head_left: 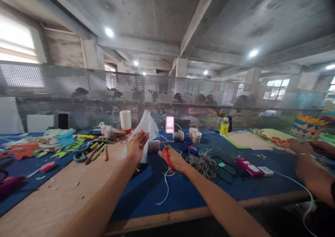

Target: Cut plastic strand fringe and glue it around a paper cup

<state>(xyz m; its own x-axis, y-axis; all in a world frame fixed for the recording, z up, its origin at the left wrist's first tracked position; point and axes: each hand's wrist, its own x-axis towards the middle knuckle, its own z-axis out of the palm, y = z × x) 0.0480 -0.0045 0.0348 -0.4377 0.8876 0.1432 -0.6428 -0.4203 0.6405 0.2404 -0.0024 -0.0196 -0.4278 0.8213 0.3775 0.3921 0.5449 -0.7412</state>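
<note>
My left hand (136,145) is closed on a thin, translucent white sheet (147,122) that stands up above its fingers. Just to the right, my right hand (175,158) grips red-handled scissors (169,158), whose dark blades point up and left toward the sheet. A spool (154,146) of cord lies behind, between the two hands. Under the scissors a thin white cord (167,188) curls on the blue table (146,202). A tangle of grey cord (202,165) sits right of my right hand.
Scissors with teal handles (80,153), markers and coloured cutouts (62,143) lie left. Stacked paper cups (125,120) stand behind. Rightward are small buckets (196,137), a yellow-labelled bottle (224,127), a magenta device (250,167), paper sheets (248,140) and another person's hands (300,146).
</note>
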